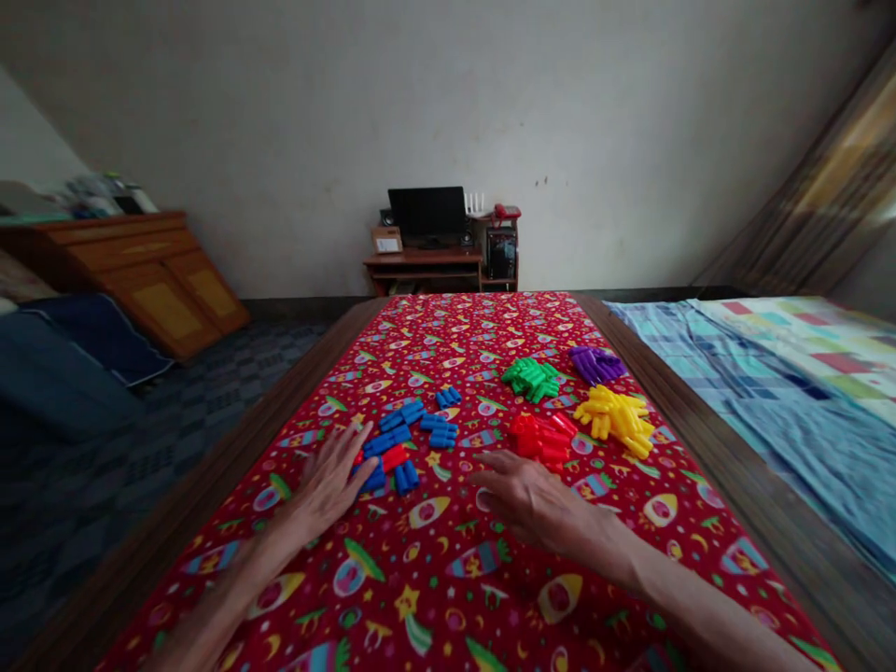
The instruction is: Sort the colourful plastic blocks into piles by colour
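Note:
My left hand lies at the left edge of a loose group of blue plastic pieces, fingers spread, thumb reaching to a lower blue piece. Among the blue ones sits a red piece, and a bit of red shows by my left fingers. My right hand is over the cloth just below a pile of red pieces. Its fingers stretch leftward, apart, with no object visible in them; the underside is hidden. Beyond it are piles of green pieces, yellow pieces and purple pieces.
A red patterned cloth covers the long table, whose dark wooden edge shows at the right. Beside it lies a bed with blue bedding. A desk with a monitor stands by the far wall; a wooden cabinet is left.

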A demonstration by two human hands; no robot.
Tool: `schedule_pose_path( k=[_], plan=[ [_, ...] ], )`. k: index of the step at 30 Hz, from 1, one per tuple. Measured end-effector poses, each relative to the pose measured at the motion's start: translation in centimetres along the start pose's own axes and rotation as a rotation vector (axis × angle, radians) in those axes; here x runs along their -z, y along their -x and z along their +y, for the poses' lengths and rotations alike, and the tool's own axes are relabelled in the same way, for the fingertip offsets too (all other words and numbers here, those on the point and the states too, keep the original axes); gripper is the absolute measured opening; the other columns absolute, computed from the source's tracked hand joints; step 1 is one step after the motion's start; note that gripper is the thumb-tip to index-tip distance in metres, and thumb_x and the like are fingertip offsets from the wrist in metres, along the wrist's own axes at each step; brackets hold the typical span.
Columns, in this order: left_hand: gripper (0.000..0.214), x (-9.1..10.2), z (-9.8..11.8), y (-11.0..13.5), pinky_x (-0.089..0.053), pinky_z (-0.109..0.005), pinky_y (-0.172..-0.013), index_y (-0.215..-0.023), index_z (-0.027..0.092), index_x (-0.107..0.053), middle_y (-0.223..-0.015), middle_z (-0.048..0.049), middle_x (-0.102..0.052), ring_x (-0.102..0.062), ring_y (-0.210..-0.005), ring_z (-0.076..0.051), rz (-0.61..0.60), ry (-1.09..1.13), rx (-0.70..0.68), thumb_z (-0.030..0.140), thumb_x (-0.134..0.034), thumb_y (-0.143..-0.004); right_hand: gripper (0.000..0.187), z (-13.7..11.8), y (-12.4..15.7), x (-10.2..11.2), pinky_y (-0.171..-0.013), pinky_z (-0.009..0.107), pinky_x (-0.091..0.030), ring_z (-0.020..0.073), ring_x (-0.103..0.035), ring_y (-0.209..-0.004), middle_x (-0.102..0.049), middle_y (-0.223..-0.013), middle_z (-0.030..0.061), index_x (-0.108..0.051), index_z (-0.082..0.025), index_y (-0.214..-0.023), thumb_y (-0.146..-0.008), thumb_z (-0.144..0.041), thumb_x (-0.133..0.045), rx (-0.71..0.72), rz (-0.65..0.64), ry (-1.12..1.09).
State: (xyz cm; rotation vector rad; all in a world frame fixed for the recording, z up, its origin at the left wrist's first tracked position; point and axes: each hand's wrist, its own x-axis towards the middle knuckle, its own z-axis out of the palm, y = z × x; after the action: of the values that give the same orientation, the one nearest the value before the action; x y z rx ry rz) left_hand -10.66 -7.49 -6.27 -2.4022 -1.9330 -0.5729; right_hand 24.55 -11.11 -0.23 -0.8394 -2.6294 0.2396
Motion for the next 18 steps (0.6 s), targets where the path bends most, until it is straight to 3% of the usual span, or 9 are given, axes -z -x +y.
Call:
schedule_pose_path(
  k=[2, 4, 8, 13, 18],
  plan=[
    [0.061, -0.5, 0.9, 0.7, -0.032, -0.056, -0.111, -0.147, 0.020, -0.034, -0.149, -0.0144, -0.042, -0.035, -0.140, -0.032, -0.028, 0.074, 0.007, 0.054, -0.031, -0.097, 0.037, -0.7, -0.3, -2.0, -0.097, 0.038, -0.044, 0.0269, -0.045, -0.128, -0.049, -0.138, 0.0184, -0.052, -0.018, -0.129, -0.093, -0.029, -0.050, 0.080, -0.040, -0.005],
    [0.060, -1.0, 2.3, 0.7, -0.033, -0.051, -0.112, -0.149, 0.021, -0.029, -0.152, -0.0131, -0.038, -0.035, -0.140, -0.029, -0.024, 0.152, -0.058, 0.051, -0.035, -0.097, 0.042, -1.2, -0.4, -3.7, -0.108, 0.045, -0.036, 0.0299, -0.031, -0.140, -0.039, -0.147, 0.0190, -0.049, -0.019, -0.133, -0.094, -0.033, -0.048, 0.097, -0.086, 0.004],
    [0.050, -1.6, 4.8, -0.3, -0.037, -0.049, -0.110, -0.136, 0.023, -0.049, -0.148, -0.0117, -0.043, -0.040, -0.136, -0.030, 0.009, 0.216, -0.200, 0.049, -0.046, -0.093, 0.041, -1.6, -0.6, -5.4, -0.115, 0.047, -0.028, 0.0279, -0.026, -0.143, -0.037, -0.150, 0.0171, -0.048, -0.019, -0.136, -0.098, -0.033, -0.040, 0.039, -0.095, 0.016],
    [0.036, -1.5, 5.7, -2.2, -0.044, -0.045, -0.105, -0.117, 0.021, -0.066, -0.130, -0.0115, -0.054, -0.053, -0.122, -0.029, -0.013, 0.241, -0.230, 0.038, -0.057, -0.087, 0.034, -1.4, -0.7, -5.6, -0.113, 0.046, -0.032, 0.0266, -0.033, -0.140, -0.046, -0.143, 0.0164, -0.054, -0.018, -0.128, -0.096, -0.027, -0.044, 0.060, -0.034, 0.019],
    [0.034, -2.4, 8.3, -3.8, -0.050, -0.042, -0.099, -0.114, 0.019, -0.066, -0.123, -0.0112, -0.055, -0.058, -0.115, -0.026, -0.025, 0.354, -0.268, 0.030, -0.062, -0.082, 0.033, -0.1, -0.9, -5.3, -0.097, 0.040, -0.050, 0.0237, -0.057, -0.118, -0.064, -0.120, 0.0159, -0.056, -0.015, -0.124, -0.094, -0.013, -0.043, 0.122, 0.082, -0.023]
  ],
)
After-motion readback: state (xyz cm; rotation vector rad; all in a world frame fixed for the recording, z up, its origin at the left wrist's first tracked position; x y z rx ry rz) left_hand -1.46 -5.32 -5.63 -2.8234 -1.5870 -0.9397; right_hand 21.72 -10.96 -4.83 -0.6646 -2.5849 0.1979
